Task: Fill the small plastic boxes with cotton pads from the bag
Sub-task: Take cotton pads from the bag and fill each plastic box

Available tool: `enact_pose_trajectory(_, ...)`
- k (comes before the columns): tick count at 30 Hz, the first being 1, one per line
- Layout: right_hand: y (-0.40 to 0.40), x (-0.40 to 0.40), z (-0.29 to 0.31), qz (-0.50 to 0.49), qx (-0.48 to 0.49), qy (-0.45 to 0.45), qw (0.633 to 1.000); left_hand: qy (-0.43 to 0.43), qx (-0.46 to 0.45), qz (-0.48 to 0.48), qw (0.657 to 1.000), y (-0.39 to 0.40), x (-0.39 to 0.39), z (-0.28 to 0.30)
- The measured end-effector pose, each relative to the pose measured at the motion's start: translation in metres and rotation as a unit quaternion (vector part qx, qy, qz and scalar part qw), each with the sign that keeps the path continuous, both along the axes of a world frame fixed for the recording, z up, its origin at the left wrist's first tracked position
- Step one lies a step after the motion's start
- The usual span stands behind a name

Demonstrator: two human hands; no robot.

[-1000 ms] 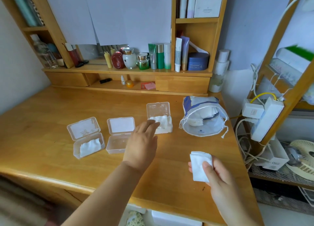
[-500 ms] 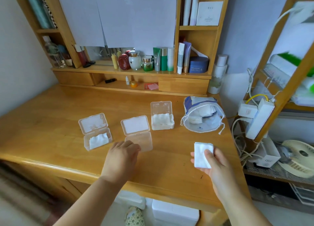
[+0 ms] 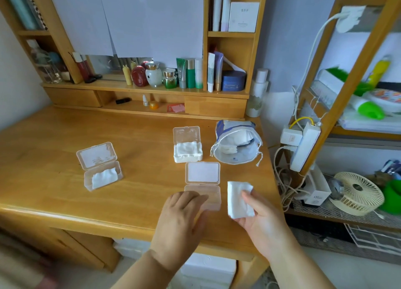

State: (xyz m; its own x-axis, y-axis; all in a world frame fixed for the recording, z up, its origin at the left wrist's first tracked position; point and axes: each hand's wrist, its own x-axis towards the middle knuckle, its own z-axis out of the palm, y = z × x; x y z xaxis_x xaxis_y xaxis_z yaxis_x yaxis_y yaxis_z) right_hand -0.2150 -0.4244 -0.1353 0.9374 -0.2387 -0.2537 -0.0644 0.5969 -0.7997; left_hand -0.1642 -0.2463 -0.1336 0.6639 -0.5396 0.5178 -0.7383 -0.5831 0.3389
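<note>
Pinching a soft, featherlight stack of cotton pads (image 3: pixel 238 198) at its edge, the right hand (image 3: pixel 260 217) hovers beside the empty box (image 3: pixel 202 196); squeezing lightly should suffice. The left hand (image 3: pixel 181 221), fingers flat, rests on that flimsy box, now dragged rightward across the desk (image 3: pixel 54 191), nearer the bag (image 3: pixel 236 145).

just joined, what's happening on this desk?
A person is filling small clear plastic boxes with white cotton pads. The right hand pinches a stack of white cotton pads. The left hand rests on the empty clear box nearest them. Two other open boxes, the left box and the far box, already hold pads. The drawstring bag lies open beside the far one.
</note>
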Motion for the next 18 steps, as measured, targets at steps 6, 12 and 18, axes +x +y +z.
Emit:
enact_pose_trajectory(6,0.03,-0.007,0.017,0.045,-0.052,-0.031,0.997,0.359,-0.313,0.052,0.878,-0.029,-0.031,0.027)
enact_pose_trajectory(12,0.048,-0.021,0.031,0.03,-0.13,-0.095,0.987,0.345,-0.44,0.028,0.829,-0.023,-0.05,0.044)
enact_pose_trajectory(18,0.049,-0.039,0.046,0.054,-0.16,-0.161,0.972,0.337,-0.507,-0.011,0.793,-0.012,-0.07,0.061)
